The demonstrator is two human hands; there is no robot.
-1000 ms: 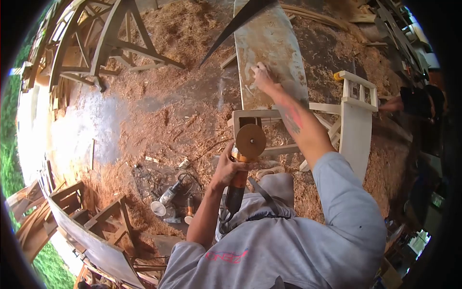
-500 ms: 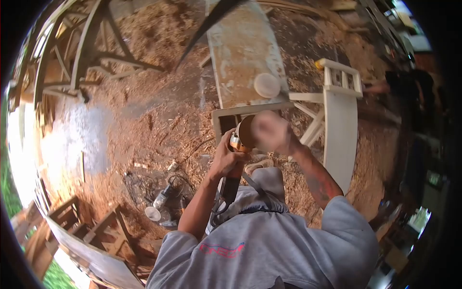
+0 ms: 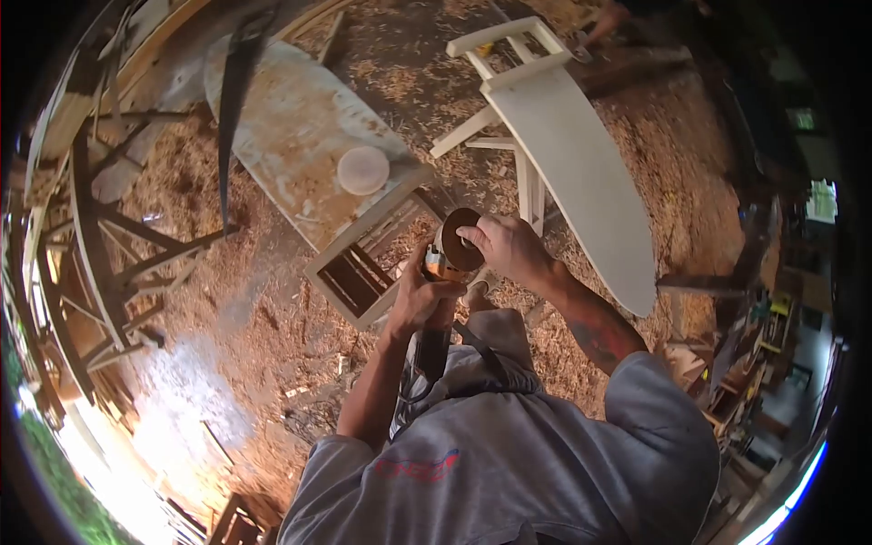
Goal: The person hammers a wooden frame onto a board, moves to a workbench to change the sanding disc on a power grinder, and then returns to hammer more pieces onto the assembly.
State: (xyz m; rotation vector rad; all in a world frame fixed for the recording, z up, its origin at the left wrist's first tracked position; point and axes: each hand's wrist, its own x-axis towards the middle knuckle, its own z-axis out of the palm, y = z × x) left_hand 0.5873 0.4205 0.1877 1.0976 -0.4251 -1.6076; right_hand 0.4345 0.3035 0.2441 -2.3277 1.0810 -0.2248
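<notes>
My left hand (image 3: 420, 298) is wrapped around the body of an angle grinder (image 3: 443, 266), orange and black, held upright in front of my lap. On its head sits a round brown sanding disc (image 3: 456, 256), its face turned towards my right hand (image 3: 516, 250). The thumb and fingers of that hand are closed at the disc's centre, where a small pale part shows between them. The grinder's dark lower end points down at my clothes, with a cord beside it.
A worn bench (image 3: 300, 136) bearing a round pale lid (image 3: 363, 171) stands ahead to the left. On the right is a pale wooden piece with a long curved board (image 3: 581, 173). Wooden frames (image 3: 100, 263) line the left. Wood shavings cover the floor. A person's hand (image 3: 604, 23) shows far ahead.
My view has turned right, so the bench and pale wooden piece have swung leftward. My right hand, blurred by motion before, now shows sharply with its fingers at the disc's centre.
</notes>
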